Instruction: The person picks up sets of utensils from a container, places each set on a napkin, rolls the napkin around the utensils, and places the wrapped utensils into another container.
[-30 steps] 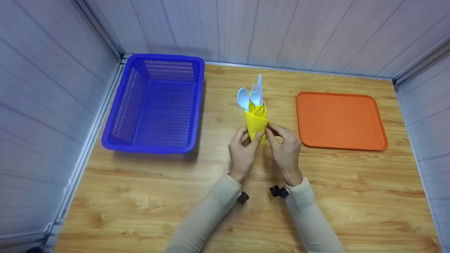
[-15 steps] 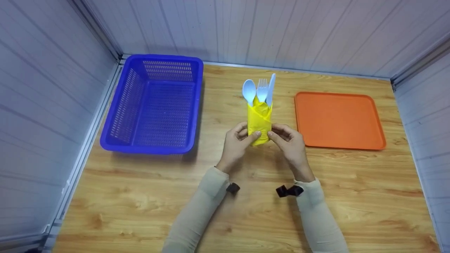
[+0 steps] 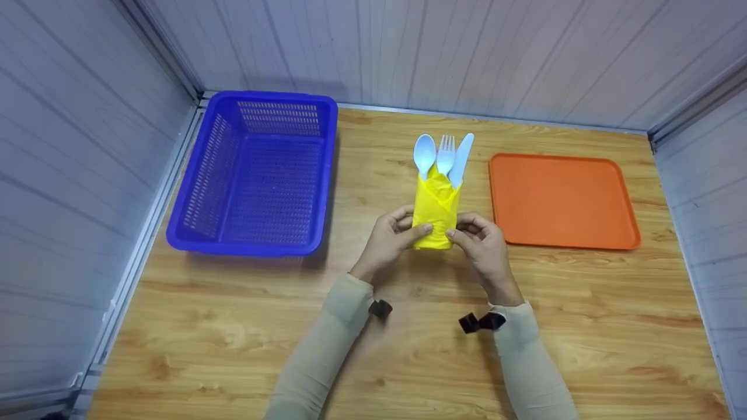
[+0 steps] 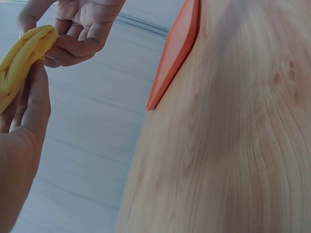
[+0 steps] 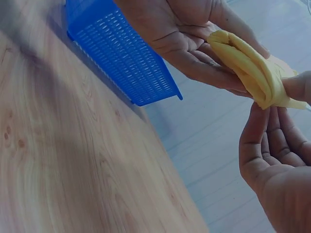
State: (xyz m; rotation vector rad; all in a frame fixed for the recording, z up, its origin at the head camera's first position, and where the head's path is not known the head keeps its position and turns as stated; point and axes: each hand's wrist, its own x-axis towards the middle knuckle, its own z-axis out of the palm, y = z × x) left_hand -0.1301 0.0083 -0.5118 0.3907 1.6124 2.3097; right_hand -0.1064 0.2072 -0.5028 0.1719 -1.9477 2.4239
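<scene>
A yellow napkin (image 3: 436, 213) is folded into a pouch around a pale spoon (image 3: 425, 154), fork (image 3: 446, 156) and knife (image 3: 462, 157), whose upper ends fan out of its top. My left hand (image 3: 386, 239) pinches the pouch's lower left side, thumb in front and fingers behind. On the lower right side my right hand (image 3: 483, 248) pinches it the same way. Both wrist views show the napkin's folded bottom edge, held up above the table. The utensils' lower parts are hidden inside the napkin.
To the left stands a blue plastic basket (image 3: 320, 192) with slotted walls. An orange tray (image 3: 566, 201) lies flat on the wooden table (image 3: 420, 361) at the right. Pale panel walls (image 3: 408, 52) enclose the back and sides.
The napkin pouch has turned to face the camera and shifted slightly right and nearer. Spoon, fork and knife now show spread apart. Both hands keep hold, farther apart than before.
</scene>
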